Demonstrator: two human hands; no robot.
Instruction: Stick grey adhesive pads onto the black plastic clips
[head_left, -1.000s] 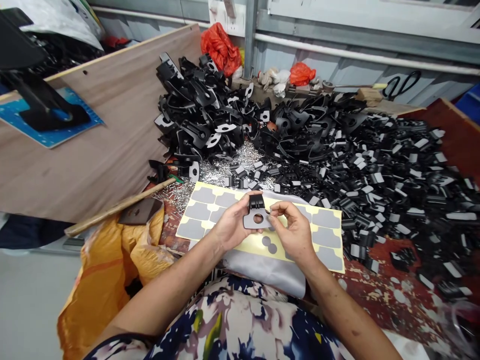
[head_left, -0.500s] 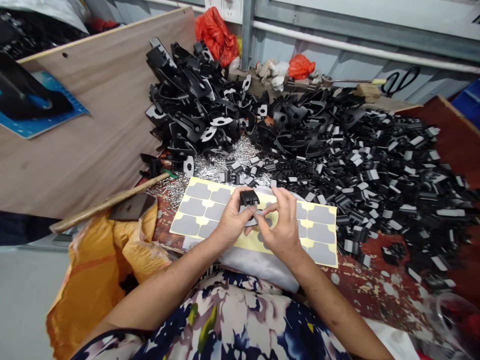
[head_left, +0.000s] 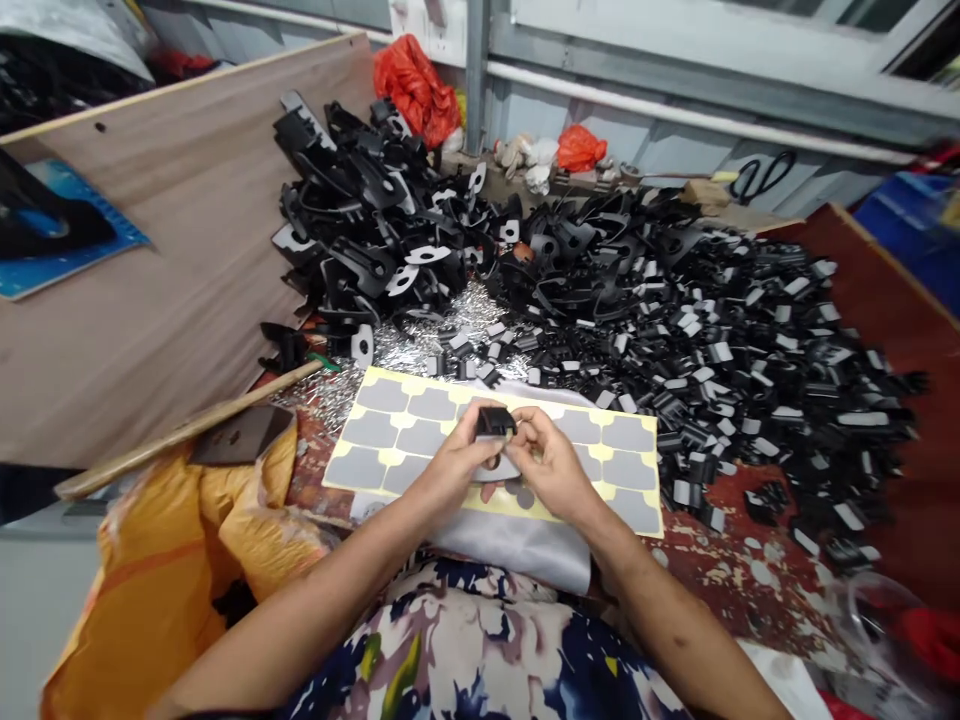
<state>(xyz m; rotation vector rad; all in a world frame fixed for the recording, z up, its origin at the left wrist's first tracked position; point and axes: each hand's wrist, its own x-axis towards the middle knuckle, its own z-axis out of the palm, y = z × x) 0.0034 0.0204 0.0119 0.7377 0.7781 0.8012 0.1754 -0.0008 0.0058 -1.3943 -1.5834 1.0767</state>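
Centrally, the left hand (head_left: 456, 455) is holding a black clip part (head_left: 495, 420) between thumb and curled fingers, its pale lower plate partly hiding behind them. The right hand's (head_left: 553, 465) fingertips are sitting close together at the part's right edge, and whether they are pinching anything I cannot tell. Both hands are covering the middle of a yellow sheet of gray stickers (head_left: 375, 430), which is lying on a worn red tabletop (head_left: 720, 580). Beyond it, silver pins (head_left: 409, 345) are glinting beside heaped black pieces (head_left: 720, 330), too tangled to separate. At the left, a wooden board (head_left: 187, 190) is standing along the work area; a dark object at the frame's edge is covering part of a blue card (head_left: 112, 240). A clear container (head_left: 870, 610) is blurring at lower right.
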